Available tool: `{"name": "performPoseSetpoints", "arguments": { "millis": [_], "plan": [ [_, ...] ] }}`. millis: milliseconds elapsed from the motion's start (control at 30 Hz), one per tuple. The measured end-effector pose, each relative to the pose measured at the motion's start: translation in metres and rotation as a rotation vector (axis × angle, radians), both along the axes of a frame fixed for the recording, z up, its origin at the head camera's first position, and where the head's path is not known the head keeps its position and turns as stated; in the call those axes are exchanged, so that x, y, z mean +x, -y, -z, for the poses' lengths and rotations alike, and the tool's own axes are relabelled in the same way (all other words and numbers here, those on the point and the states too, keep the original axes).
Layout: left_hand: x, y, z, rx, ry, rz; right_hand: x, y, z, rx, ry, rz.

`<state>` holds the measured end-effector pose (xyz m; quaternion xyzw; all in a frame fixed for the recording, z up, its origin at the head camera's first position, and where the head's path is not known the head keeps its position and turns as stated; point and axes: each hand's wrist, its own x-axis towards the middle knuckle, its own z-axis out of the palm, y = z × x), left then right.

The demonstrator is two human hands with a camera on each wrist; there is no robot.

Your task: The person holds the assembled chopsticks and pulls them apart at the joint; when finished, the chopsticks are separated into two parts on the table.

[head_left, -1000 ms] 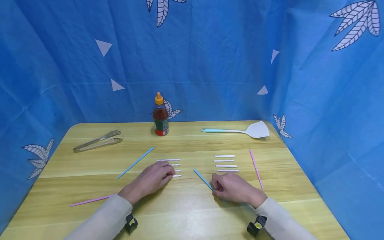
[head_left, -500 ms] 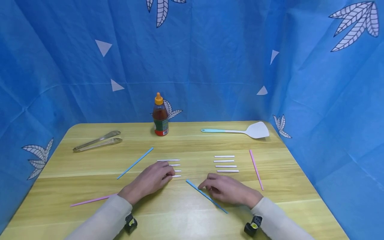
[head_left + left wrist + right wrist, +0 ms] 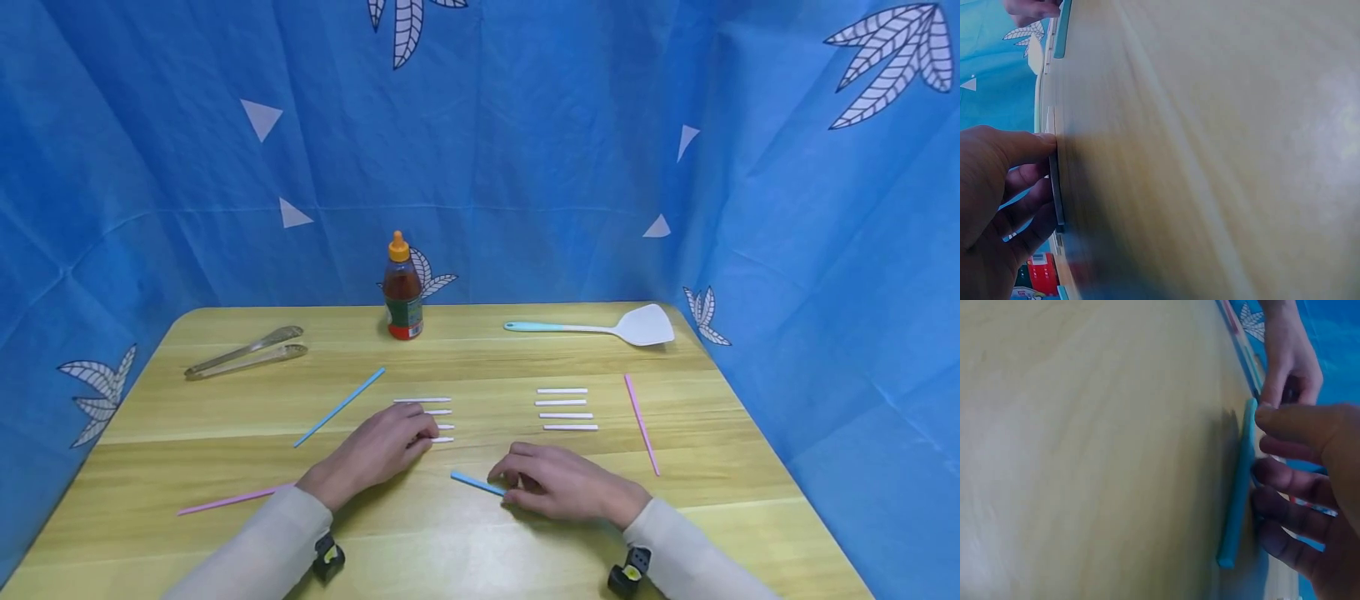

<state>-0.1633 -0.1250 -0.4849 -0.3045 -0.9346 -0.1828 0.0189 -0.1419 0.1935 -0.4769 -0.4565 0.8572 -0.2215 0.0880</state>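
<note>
A thin blue stick [image 3: 476, 482] lies slantwise on the wooden table, its right part hidden under my right hand [image 3: 566, 483]. In the right wrist view the thumb tip and loosely bent fingers rest along the far side of this blue stick [image 3: 1238, 487]. My left hand [image 3: 375, 450] rests over the left ends of a row of short white sticks [image 3: 422, 400]. Its thumb and fingers touch the nearest stick [image 3: 1055, 181] in the left wrist view. A second row of white sticks [image 3: 566, 415] lies beyond my right hand.
Another blue stick [image 3: 339, 407] and a pink stick [image 3: 232, 500] lie at left, a pink stick [image 3: 641, 423] at right. Metal tongs [image 3: 243, 358], a sauce bottle [image 3: 403, 292] and a white-headed spatula [image 3: 641, 325] are along the back, before a blue curtain [image 3: 480, 150].
My right hand let go of the blue stick, shifted left and came back to it. The stick has moved left and turned closer to crosswise. My left hand stays put.
</note>
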Motion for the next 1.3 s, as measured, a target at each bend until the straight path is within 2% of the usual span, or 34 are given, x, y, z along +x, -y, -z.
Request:
{"name": "performPoseSetpoints", "arguments": {
  "millis": [100,367,500,733,900,1033,1300],
  "plan": [
    [0.000,0.000,0.000,-0.002,-0.001,-0.001,0.002,0.005,0.001,-0.007,0.000,0.009],
    [0.000,-0.001,0.000,-0.011,0.003,0.000,0.005,0.011,0.003,0.008,-0.132,-0.068],
    [0.000,0.000,0.000,-0.009,-0.006,0.008,0.009,0.010,0.002,0.014,-0.159,-0.088],
    [-0.001,0.000,0.000,-0.002,-0.017,0.018,0.013,0.008,-0.001,0.028,-0.168,-0.042],
    [-0.001,0.000,0.001,-0.001,-0.011,0.018,0.011,0.006,0.000,0.031,-0.126,0.026],
    [-0.001,0.000,0.001,0.000,-0.006,0.017,0.010,0.002,-0.001,0.049,-0.055,0.063],
    [-0.001,0.000,0.001,0.005,-0.004,0.015,0.009,-0.007,-0.009,0.076,-0.026,0.073]
  ]
}}
